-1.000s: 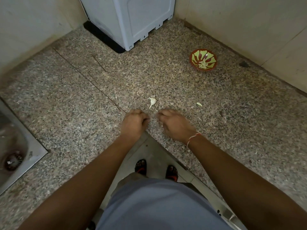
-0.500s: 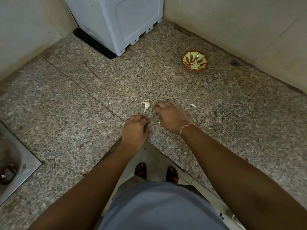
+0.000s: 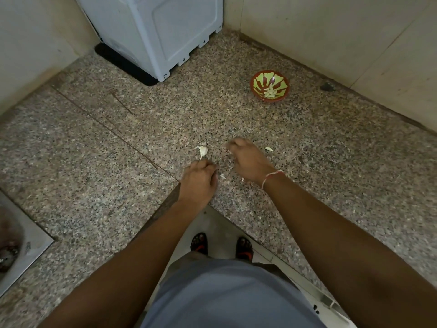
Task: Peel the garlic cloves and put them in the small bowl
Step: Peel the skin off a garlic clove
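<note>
The small red bowl [image 3: 270,89] with a green pattern stands far right on the granite counter [image 3: 118,176], and peeled garlic cloves [image 3: 270,92] lie in it. An unpeeled garlic clove [image 3: 203,151] lies just ahead of my left hand [image 3: 199,179], which is curled into a fist; what it holds is hidden. My right hand [image 3: 248,162] is blurred, its fingertips pinched together around something small, probably a clove. Small peel flakes [image 3: 222,176] lie between the hands. A pale garlic piece [image 3: 269,149] lies to the right of my right hand.
A white appliance [image 3: 165,31] on a black mat stands in the back corner. Tiled walls [image 3: 354,43] close the back and right. A steel sink [image 3: 19,245] is set in at the left. The counter's inner corner edge [image 3: 212,207] is right under my wrists.
The hands were together in front of me a second ago. Since then my right hand has pulled away forward and to the right, and peel flakes now lie between the hands.
</note>
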